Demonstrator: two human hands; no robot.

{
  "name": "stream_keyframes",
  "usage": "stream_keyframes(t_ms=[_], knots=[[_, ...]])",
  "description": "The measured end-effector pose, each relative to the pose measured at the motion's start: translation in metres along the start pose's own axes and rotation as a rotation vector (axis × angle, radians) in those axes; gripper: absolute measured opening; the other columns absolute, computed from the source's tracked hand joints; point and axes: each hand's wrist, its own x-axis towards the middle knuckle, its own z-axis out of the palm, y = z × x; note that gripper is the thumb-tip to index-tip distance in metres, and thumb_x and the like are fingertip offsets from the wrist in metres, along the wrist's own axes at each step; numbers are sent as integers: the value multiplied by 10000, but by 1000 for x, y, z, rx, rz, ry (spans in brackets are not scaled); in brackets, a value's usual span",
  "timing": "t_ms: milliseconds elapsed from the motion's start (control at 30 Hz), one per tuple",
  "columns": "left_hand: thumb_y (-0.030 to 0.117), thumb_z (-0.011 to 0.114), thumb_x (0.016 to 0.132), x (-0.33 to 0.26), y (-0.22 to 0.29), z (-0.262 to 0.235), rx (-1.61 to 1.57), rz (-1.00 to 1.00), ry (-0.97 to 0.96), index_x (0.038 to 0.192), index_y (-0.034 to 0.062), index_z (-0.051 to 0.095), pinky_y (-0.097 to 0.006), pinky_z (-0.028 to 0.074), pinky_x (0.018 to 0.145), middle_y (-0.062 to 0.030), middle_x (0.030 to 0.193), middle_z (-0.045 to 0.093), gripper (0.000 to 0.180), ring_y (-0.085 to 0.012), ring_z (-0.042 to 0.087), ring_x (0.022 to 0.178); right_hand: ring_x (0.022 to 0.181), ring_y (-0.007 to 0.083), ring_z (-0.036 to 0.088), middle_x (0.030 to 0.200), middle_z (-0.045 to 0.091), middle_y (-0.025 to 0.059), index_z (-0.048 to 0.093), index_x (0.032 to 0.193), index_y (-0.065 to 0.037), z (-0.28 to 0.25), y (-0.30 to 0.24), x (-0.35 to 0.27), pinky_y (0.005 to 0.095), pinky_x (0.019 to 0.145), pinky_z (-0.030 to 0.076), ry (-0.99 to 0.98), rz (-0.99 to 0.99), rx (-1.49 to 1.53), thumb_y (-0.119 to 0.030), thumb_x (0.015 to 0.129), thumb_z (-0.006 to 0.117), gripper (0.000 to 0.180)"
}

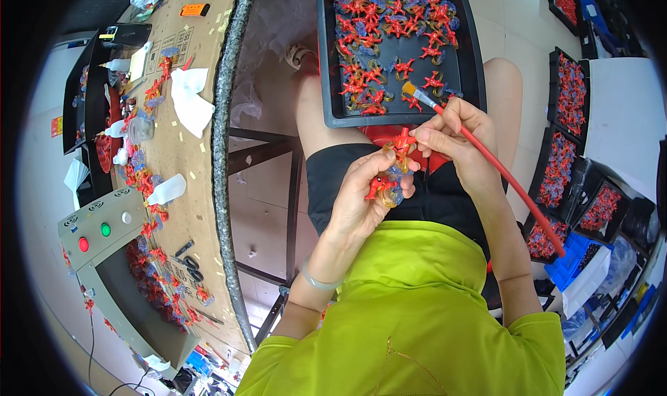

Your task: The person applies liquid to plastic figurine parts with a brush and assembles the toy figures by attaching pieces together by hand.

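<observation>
My left hand (363, 187) is closed around a small red toy figure (401, 146) with yellow and translucent blue parts, held above my lap. My right hand (455, 137) grips a paintbrush (511, 177) with a long red handle. Its tan bristles point up and left, over the tray. The right thumb and fingertips also touch the top of the figure. Just beyond my hands, a black tray (474, 55) rests across my knees, bearing many similar red figures, densest at the far end.
On my left stands a cardboard-covered table (201, 215) with a line of figures, white bottles (167, 189), scissors (189, 264), an orange cutter (195, 10) and a grey machine with coloured buttons (104, 233). More filled black trays (556, 167) sit on the floor to my right.
</observation>
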Motion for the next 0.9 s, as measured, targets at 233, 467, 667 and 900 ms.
stream_keyframes(t_ms=[233,467,667,900], knots=[[171,490,921,-6,0,7,-114,-59,27,1097,-82,514,-297,496,610,-161,923,625,309,-182,576,669,635,137,612,749,647,146,368,699,-119,-1,-1,2,251,601,504,-18,56,79,62,768,672,361],[344,585,904,-22,-4,-29,193,-106,-175,1096,25,533,-258,486,595,-119,831,635,376,-147,590,674,689,119,616,794,657,124,382,686,-56,7,-4,-8,261,723,503,-545,59,-202,69,810,633,307],[210,670,859,-142,11,-135,1050,-56,629,896,27,588,-240,454,548,-46,711,613,203,-91,568,634,829,100,588,890,640,83,461,749,-49,-55,15,50,241,718,491,-108,-168,-405,7,837,630,198],[497,471,914,-341,-74,-266,1201,-1415,554,988,34,641,-338,509,551,-116,819,677,499,-161,633,667,510,128,456,747,438,79,446,843,-24,-96,72,152,303,613,498,-207,-479,-954,103,790,513,153]])
